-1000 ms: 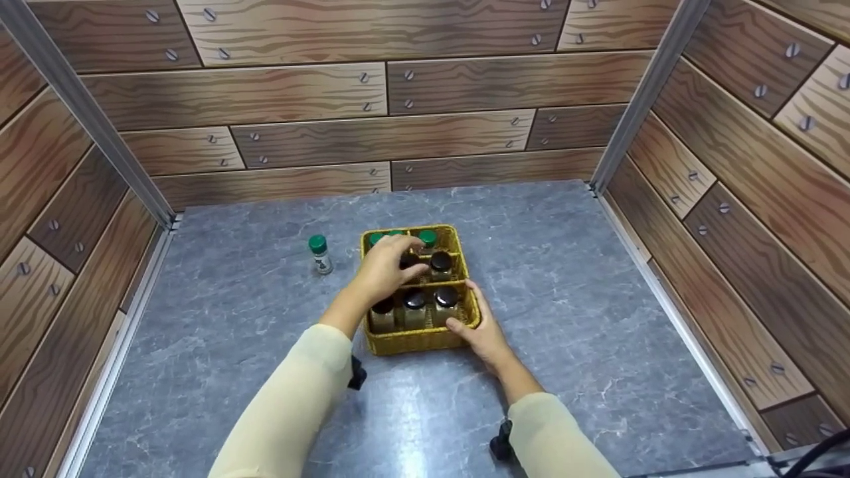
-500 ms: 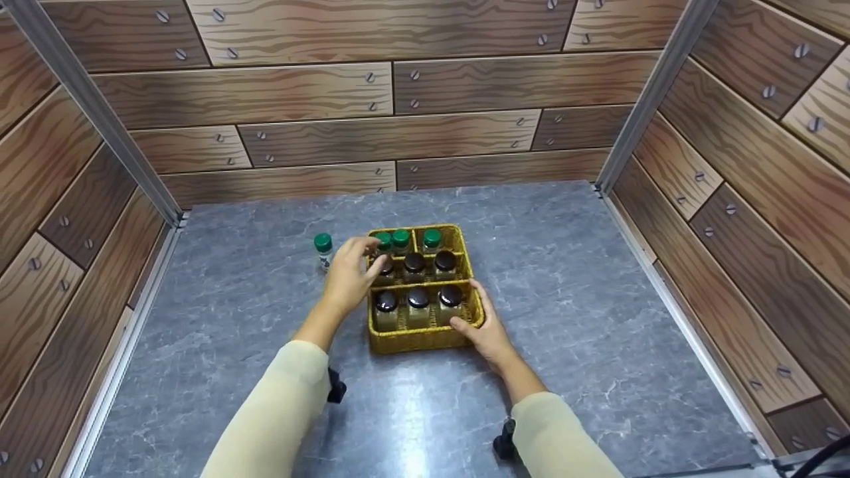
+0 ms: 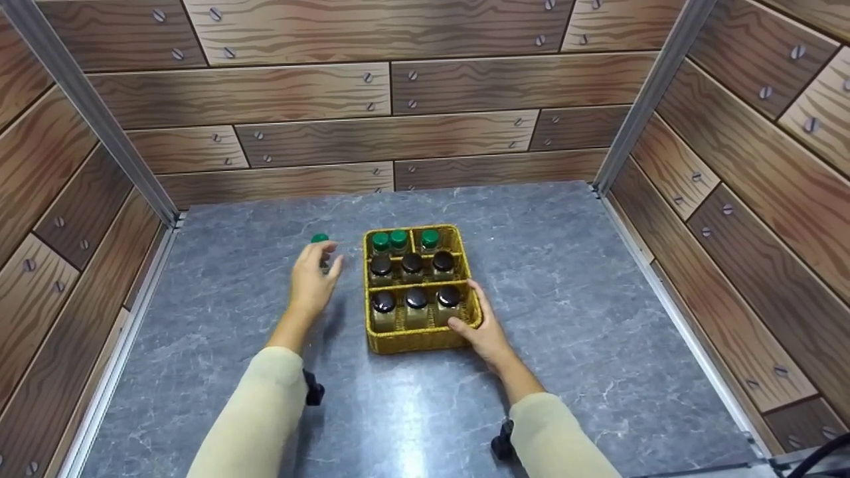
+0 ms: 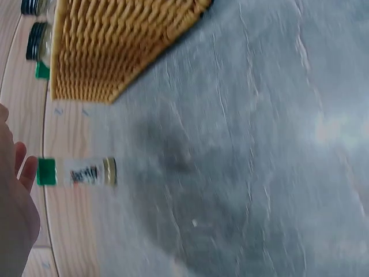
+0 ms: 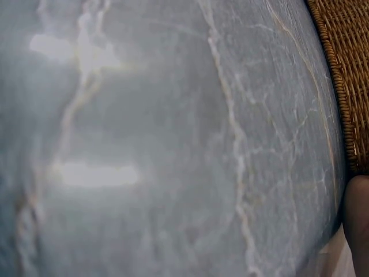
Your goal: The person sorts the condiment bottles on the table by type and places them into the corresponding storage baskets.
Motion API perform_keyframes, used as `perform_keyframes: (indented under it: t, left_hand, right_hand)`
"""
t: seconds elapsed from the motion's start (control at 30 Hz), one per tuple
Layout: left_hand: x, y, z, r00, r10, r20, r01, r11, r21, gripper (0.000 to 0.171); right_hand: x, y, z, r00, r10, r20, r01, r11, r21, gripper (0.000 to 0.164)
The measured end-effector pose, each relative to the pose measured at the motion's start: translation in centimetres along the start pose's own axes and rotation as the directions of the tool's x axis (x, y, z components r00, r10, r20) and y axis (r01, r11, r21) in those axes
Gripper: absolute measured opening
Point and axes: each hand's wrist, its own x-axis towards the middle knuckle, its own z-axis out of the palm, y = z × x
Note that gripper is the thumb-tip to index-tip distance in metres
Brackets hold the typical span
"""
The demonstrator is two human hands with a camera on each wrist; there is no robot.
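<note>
My left hand (image 3: 311, 277) reaches over the table left of the basket, fingers slightly bent and holding nothing. Just beyond it stands a small spice jar with a green cap (image 3: 320, 238), mostly hidden by the hand in the head view. The left wrist view shows this clear spice jar (image 4: 86, 172) with a dark-printed label, the fingertips close to its cap. My right hand (image 3: 488, 337) holds the front right corner of the yellow woven basket (image 3: 418, 342), thumb on the front rim and fingers along the side.
Dividers split the basket into compartments. Three green-capped jars (image 3: 398, 239) stand in its back row, and several dark-lidded jars (image 3: 416, 299) fill the rows in front. Wood-patterned walls (image 3: 305, 93) enclose the grey marbled table (image 3: 564, 279) at the back and sides.
My left hand has moved left, from above the basket to the lone green-capped spice jar. The right hand has stayed at the basket's corner.
</note>
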Motion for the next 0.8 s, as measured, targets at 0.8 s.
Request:
perform_keyframes:
  t: [0.8]
  left_hand:
    - [4.9, -1.9, -4.3, 0.987, -0.095, 0.126, 0.074, 0.984, 0.164, 0.033]
  right_hand:
    - [-0.2, 0.0, 0.0, 1.0, -0.006, 0.003, 0.006, 1.0, -0.002, 0.097]
